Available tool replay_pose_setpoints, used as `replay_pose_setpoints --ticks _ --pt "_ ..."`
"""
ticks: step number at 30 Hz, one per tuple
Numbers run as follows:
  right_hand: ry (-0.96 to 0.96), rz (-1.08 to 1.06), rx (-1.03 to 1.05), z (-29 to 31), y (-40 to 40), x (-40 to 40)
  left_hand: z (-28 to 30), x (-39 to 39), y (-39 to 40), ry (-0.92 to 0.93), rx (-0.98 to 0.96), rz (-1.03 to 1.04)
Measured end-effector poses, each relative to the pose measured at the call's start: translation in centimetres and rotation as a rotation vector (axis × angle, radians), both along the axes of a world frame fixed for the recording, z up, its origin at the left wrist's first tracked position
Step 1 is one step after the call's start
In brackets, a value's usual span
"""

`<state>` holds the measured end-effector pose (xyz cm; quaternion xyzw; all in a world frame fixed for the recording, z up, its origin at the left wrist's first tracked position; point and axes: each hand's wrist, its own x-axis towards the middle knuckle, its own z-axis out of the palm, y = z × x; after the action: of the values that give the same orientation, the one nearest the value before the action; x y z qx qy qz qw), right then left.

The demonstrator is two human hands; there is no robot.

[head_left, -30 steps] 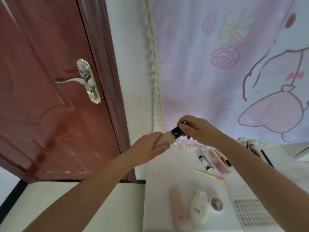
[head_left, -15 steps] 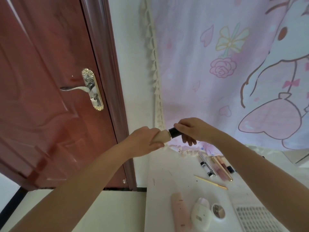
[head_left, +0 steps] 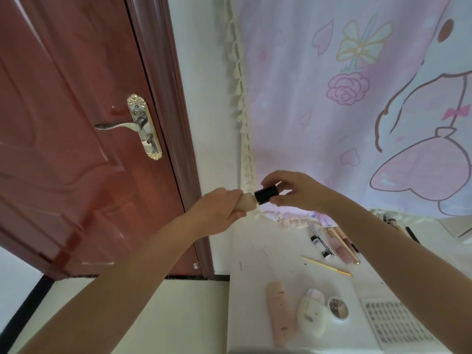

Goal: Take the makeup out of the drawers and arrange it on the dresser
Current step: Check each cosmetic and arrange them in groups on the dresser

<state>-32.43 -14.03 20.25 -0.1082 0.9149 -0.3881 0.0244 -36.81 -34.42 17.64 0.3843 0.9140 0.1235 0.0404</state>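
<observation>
While both arms stay raised over the table's left end, this is how it stands:

Table [head_left: 258,297]: white, already carrying a pink tube [head_left: 280,313], a round compact [head_left: 337,308] and a row of slim sticks [head_left: 334,242] — part of the arranging looks done.

Right hand [head_left: 297,192]: fingers pinched on the black cap [head_left: 266,195]; a second ago they wrapped it closer, now more of the cap shows, as if being twisted.

Left hand [head_left: 219,210]: clamped round the beige bottle [head_left: 246,205], held level in the air near the curtain.

Meaning: probably checking or tightening the cap — the bottle is not yet set down.
</observation>
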Motion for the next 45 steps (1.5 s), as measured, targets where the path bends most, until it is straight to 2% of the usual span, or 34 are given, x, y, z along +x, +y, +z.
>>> replay_pose_setpoints --ticks 3,4,6,8,11,14,16,18,20,23,25,27,29,32,38,45 --pt "-0.116 -0.067 -0.137 -0.9 -0.5 0.0 -0.6 0.0 0.0 0.178 -0.056 -0.032" --pt "-0.144 -0.103 -0.125 -1.0 -0.7 0.0 -0.8 0.0 0.1 0.237 -0.066 -0.049" --pt "-0.109 -0.129 -0.032 -1.2 -0.8 0.0 -1.1 -0.1 0.1 0.317 -0.07 -0.069" --pt "0.005 -0.114 -0.007 -1.3 -0.9 0.2 -1.3 -0.3 0.1 0.347 -0.051 -0.058" --pt "0.062 -0.043 -0.049 -1.8 -0.8 0.5 -1.5 -0.4 0.0 0.347 -0.012 -0.042" --pt "-0.103 -0.102 -0.152 -2.1 -1.0 0.2 -1.7 -0.5 0.0 0.333 0.0 -0.042" --pt "-0.145 -0.149 -0.096 -2.2 -1.0 -0.1 -1.8 -0.4 0.0 0.326 -0.011 -0.047" --pt "-0.046 -0.137 -0.003 -2.3 -1.0 0.0 -1.9 -0.5 0.0 0.302 -0.02 -0.049" --pt "0.042 -0.079 -0.033 -2.3 -0.8 0.3 -2.0 -0.5 -0.1 0.272 -0.012 -0.037" --pt "-0.039 -0.052 -0.177 -2.4 -0.8 0.5 -2.1 -0.6 -0.3 0.254 -0.016 -0.031" --pt "-0.122 -0.121 -0.174 -2.6 -1.0 0.2 -2.1 -0.6 -0.4 0.247 -0.018 -0.028" --pt "-0.148 -0.17 -0.088 -2.6 -1.1 -0.1 -2.1 -0.6 -0.4 0.239 -0.027 -0.037" --pt "-0.108 -0.174 -0.055 -2.8 -1.0 -0.1 -2.0 -0.5 -0.4 0.178 -0.03 -0.04" --pt "-0.025 -0.129 -0.067 -2.9 -0.7 0.6 -2.0 -0.2 -0.5 -0.016 0.015 -0.001" --pt "-0.049 -0.103 -0.128 -5.9 -1.1 3.1 -5.8 1.6 -0.7 -0.344 0.057 -0.006" --pt "-0.27 -0.118 -0.035 -10.9 -1.0 5.0 -13.3 4.4 -1.1 -0.658 0.133 0.05"
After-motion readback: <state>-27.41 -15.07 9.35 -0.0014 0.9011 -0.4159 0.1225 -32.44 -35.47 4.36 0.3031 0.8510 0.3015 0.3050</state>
